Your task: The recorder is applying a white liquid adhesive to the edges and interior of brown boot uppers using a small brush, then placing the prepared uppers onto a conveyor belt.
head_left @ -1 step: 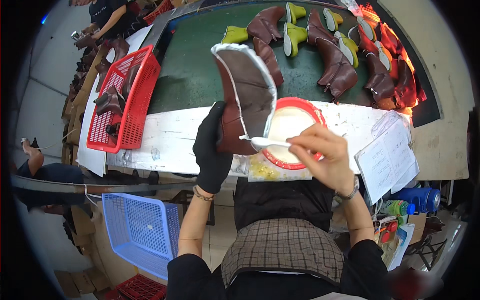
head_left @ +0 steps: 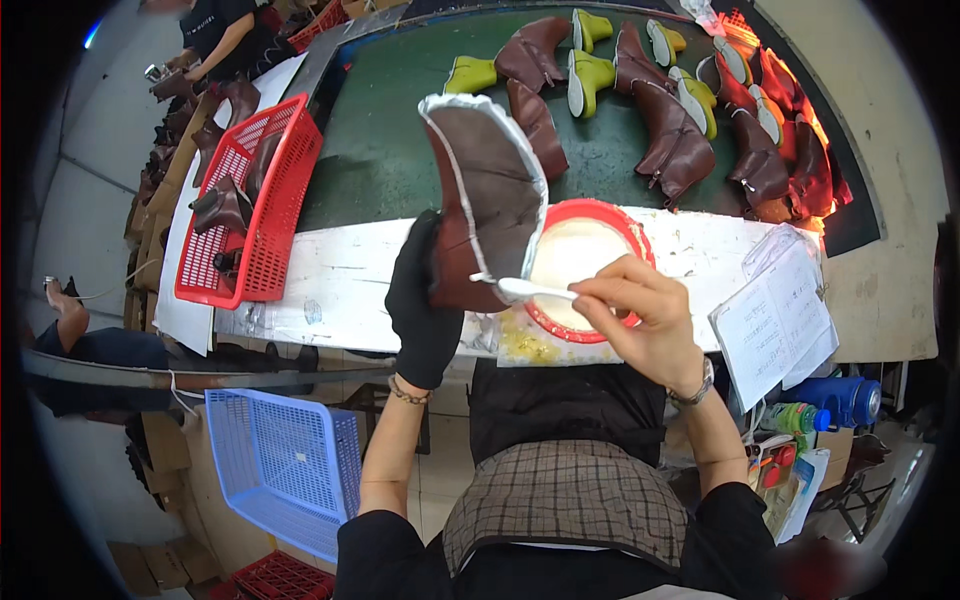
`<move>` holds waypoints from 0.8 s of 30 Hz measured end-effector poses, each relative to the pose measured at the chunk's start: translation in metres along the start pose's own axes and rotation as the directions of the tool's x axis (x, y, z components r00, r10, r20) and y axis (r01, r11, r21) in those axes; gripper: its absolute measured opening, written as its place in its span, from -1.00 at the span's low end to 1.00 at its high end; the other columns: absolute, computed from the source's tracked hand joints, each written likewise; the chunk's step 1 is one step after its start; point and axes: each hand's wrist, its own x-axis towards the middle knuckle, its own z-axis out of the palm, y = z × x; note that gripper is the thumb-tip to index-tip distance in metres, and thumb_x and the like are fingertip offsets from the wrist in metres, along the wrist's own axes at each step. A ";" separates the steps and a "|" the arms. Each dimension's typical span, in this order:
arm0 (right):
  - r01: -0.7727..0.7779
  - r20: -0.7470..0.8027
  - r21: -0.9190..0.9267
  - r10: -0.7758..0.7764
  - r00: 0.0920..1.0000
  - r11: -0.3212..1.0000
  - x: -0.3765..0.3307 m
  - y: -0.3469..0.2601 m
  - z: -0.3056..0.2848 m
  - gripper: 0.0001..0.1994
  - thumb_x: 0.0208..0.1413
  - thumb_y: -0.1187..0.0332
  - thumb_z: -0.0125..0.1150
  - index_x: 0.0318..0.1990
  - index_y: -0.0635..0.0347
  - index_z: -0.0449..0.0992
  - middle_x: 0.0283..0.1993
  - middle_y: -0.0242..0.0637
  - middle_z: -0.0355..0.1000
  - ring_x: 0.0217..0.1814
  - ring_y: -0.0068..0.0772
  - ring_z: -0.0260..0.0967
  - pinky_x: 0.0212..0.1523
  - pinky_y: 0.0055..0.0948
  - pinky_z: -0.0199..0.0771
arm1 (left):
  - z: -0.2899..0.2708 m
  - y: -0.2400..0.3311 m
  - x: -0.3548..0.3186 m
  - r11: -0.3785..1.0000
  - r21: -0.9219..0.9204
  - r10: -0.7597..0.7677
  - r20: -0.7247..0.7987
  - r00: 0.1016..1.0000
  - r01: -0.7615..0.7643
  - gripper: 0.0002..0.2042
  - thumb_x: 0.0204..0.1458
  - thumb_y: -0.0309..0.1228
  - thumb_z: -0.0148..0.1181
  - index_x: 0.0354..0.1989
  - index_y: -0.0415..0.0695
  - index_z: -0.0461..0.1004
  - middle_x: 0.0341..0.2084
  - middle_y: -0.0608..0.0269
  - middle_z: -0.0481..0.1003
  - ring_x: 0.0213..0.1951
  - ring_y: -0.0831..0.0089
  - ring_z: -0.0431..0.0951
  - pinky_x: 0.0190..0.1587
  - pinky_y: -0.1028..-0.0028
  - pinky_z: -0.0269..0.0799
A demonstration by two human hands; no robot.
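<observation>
My left hand [head_left: 422,300], in a black glove, is closed round a brown leather boot upper [head_left: 492,185] and holds it upright above the table's near edge. A white band of glue or lining runs along its edge and seam. My bare right hand [head_left: 640,308] pinches a slim white brush [head_left: 535,291], shaped like a toothbrush. The brush tip touches the lower end of the white seam line. Just behind the brush stands a red-rimmed bowl [head_left: 648,240] of creamy white liquid, partly hidden by my right hand.
Brown boot uppers [head_left: 675,135] and yellow-green shoe forms [head_left: 590,80] lie on the green table top [head_left: 380,130], some under an orange glow at right. A red basket [head_left: 300,160] stands left, a blue crate [head_left: 285,470] below. Papers [head_left: 770,320] lie right. Another person [head_left: 215,35] works far left.
Both hands, with the boot upper and the brush, have shifted slightly left. The brush tip remains at the lower end of the seam.
</observation>
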 end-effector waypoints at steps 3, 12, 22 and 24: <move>-0.070 -0.069 0.129 0.079 0.994 0.989 0.005 0.003 0.003 -0.87 0.07 0.58 0.34 -0.20 0.30 0.66 -0.32 -0.32 0.51 -0.39 -0.62 0.38 -0.41 -0.63 0.31 | -0.005 -0.036 -0.010 0.984 -0.105 -0.164 -0.172 0.971 0.147 -0.39 -0.03 -0.70 0.25 0.25 -0.21 0.22 0.05 0.14 0.40 0.00 0.26 0.53 0.13 0.28 0.48; -0.345 -0.413 0.475 0.551 0.725 0.810 -0.038 0.139 -0.037 -0.79 0.41 0.34 0.03 -0.03 0.30 0.49 -0.43 -0.52 0.31 -0.56 -0.81 0.08 -0.57 -0.69 0.06 | -0.031 -0.148 0.015 0.992 -0.111 -0.040 0.165 0.986 0.059 -0.66 0.02 -0.69 0.16 0.01 -0.21 0.43 -0.09 0.10 0.43 -0.07 0.25 0.53 0.03 0.33 0.49; -0.241 -0.245 0.403 0.359 0.901 0.883 0.035 0.050 0.039 -0.75 0.20 0.46 0.31 0.01 0.24 0.49 -0.36 -0.59 0.28 -0.40 -0.80 0.10 -0.43 -0.71 0.11 | 0.001 -0.054 0.045 0.941 0.335 0.100 -0.161 0.982 -0.041 -0.29 -0.26 -0.84 -0.02 0.24 -0.21 0.28 0.19 -0.09 0.31 0.28 0.04 0.33 0.31 0.24 0.27; -0.291 -0.162 0.221 0.329 0.930 0.931 0.053 0.020 0.051 -0.43 -0.16 0.33 0.64 0.02 0.15 0.45 -0.38 -0.64 0.15 -0.41 -0.80 0.03 -0.44 -0.72 0.05 | 0.010 -0.041 0.040 0.940 0.339 0.098 -0.134 0.986 -0.048 -0.33 -0.16 -0.81 0.06 0.25 -0.18 0.28 0.25 -0.09 0.27 0.33 0.04 0.28 0.31 0.22 0.28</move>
